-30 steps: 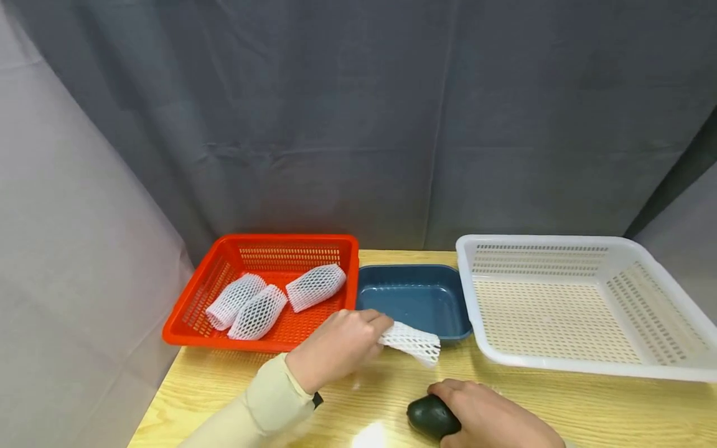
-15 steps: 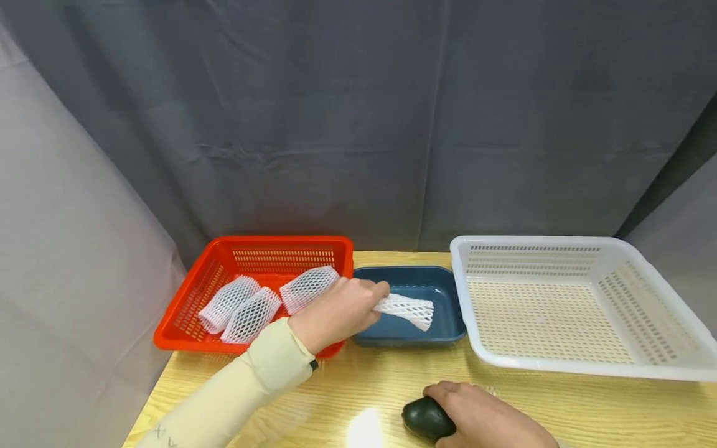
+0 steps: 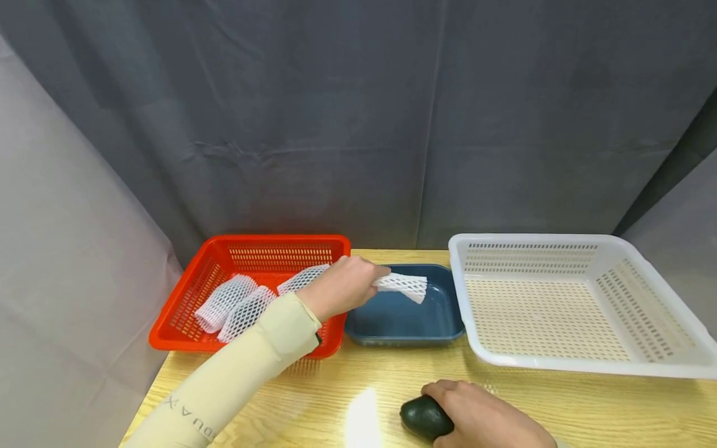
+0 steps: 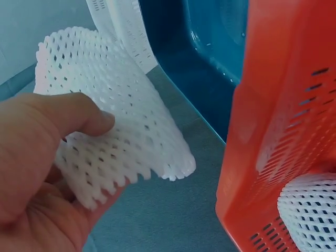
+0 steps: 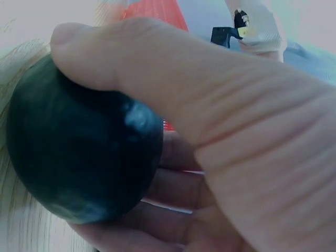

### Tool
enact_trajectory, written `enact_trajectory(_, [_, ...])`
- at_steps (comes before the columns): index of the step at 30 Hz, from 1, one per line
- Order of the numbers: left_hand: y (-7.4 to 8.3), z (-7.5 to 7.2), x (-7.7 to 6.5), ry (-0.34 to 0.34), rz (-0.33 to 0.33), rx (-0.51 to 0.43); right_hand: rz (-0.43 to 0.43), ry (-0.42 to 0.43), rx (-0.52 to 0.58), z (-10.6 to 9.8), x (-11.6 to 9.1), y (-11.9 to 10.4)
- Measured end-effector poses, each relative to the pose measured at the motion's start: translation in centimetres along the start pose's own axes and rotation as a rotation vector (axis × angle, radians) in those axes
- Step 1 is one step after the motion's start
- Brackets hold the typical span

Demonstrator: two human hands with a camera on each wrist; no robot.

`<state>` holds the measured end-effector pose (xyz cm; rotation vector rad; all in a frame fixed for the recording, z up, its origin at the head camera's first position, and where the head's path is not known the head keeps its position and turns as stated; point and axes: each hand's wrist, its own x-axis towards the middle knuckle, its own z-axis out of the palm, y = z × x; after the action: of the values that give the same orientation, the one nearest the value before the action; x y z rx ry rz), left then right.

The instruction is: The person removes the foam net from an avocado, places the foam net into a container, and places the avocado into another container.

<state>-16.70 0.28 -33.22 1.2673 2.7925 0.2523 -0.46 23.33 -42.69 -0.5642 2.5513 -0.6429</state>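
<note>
left hand (image 3: 348, 283) pinches a net (image 3: 402, 285), right hand (image 3: 476, 415) grips a dark fruit (image 3: 424, 417)

the net sticks out past the left hand's fingertips, pointing to the right in the head view, where it shows against the far part of the blue tray (image 3: 403, 320). the wrist view has the thumb pressed on one face of the net and fingers behind it; the net is flattened, its end loose.

the fruit sits in the curl of the right hand, its blunt end poking out to the left of the fingers. the thumb lies over one side, the other fingers wrap the opposite side. it is low over the table (image 3: 280, 404), nearer the person than the tray; whether it touches the wood is hard to tell.

left of the tray is the red basket (image 3: 277, 239) with three more nets (image 3: 224, 303), one partly behind the left hand. right of the tray is the white basket (image 3: 549, 317).
</note>
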Motion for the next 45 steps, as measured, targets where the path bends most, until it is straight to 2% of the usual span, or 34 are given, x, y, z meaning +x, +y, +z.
enact_trajectory(12, [-0.2, 0.8, 2.9, -0.035, 0.026, 0.022, -0.005, 0.044, -0.037, 0.4, -0.4, 0.0])
enact_trajectory(20, [-0.8, 1.4, 4.1, -0.085, -0.039, -0.011, 0.028, 0.032, -0.043, 0.2, -0.2, -0.4])
enact_trajectory(26, [-0.9, 2.4, 4.8, -0.107, -0.047, 0.067, 0.053, 0.020, -0.044, 0.2, -0.1, -0.4])
enact_trajectory(31, [-1.1, 3.0, 5.4, -0.146, -0.070, 0.097, 0.063, 0.000, -0.035, 0.1, 0.0, -0.5])
enact_trajectory(37, [-1.0, 2.9, 6.0, -0.176, -0.096, 0.177, 0.052, -0.003, -0.031, 0.2, 0.0, -0.4])
enact_trajectory(42, [-0.3, 2.6, 6.7, -0.204, -0.085, 0.167, 0.056, 0.008, -0.033, 0.0, -0.1, -0.4])
enact_trajectory(45, [-0.1, 2.8, 7.0, -0.220, -0.110, 0.178, 0.054, 0.002, -0.029, 0.0, -0.2, -0.4])
